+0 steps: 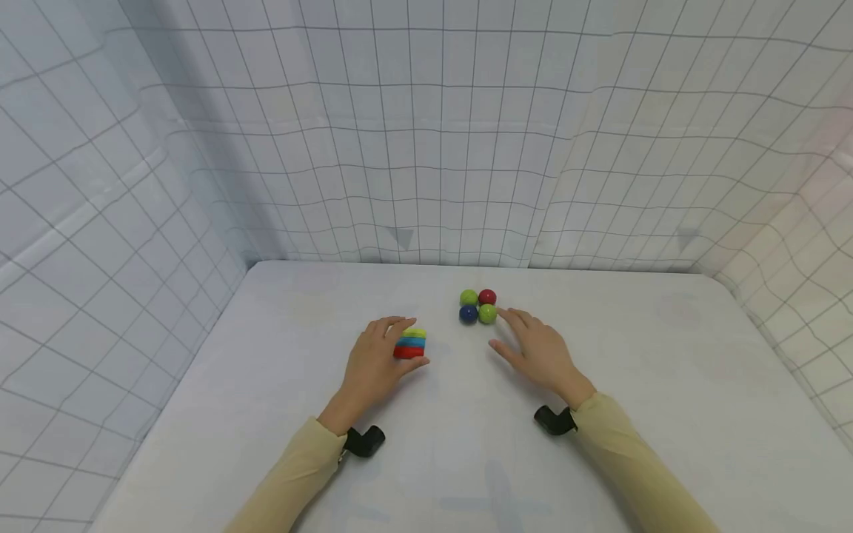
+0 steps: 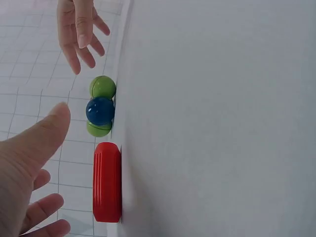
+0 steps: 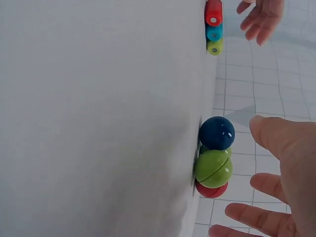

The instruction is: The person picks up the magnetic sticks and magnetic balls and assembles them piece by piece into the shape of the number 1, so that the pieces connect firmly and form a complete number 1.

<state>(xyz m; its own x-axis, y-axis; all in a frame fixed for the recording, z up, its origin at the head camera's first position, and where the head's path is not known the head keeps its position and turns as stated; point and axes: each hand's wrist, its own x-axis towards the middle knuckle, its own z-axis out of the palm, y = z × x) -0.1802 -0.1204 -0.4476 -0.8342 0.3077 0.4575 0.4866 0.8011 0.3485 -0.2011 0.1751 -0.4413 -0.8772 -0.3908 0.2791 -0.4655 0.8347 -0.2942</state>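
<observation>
Three short ribbed cylinders lie side by side on the table: a red cylinder (image 1: 409,353), a blue cylinder (image 1: 413,342) and a yellow-green cylinder (image 1: 416,333). My left hand (image 1: 376,359) hovers around their left side, thumb and fingers spread; the left wrist view shows its thumb apart from the red cylinder (image 2: 107,182). Farther back sits a tight cluster of glossy balls: a dark blue ball (image 1: 469,314), two green balls (image 1: 488,314) and a red ball (image 1: 487,297). To their right my right hand (image 1: 540,352) is held with extended fingers, holding nothing.
White table (image 1: 320,296) under everything, its back edge meeting a hanging white curtain with a grid pattern (image 1: 426,148). Similar grid cloth closes off the left and right sides. A black wrist camera (image 1: 365,442) sits on the left wrist, another (image 1: 555,420) on the right.
</observation>
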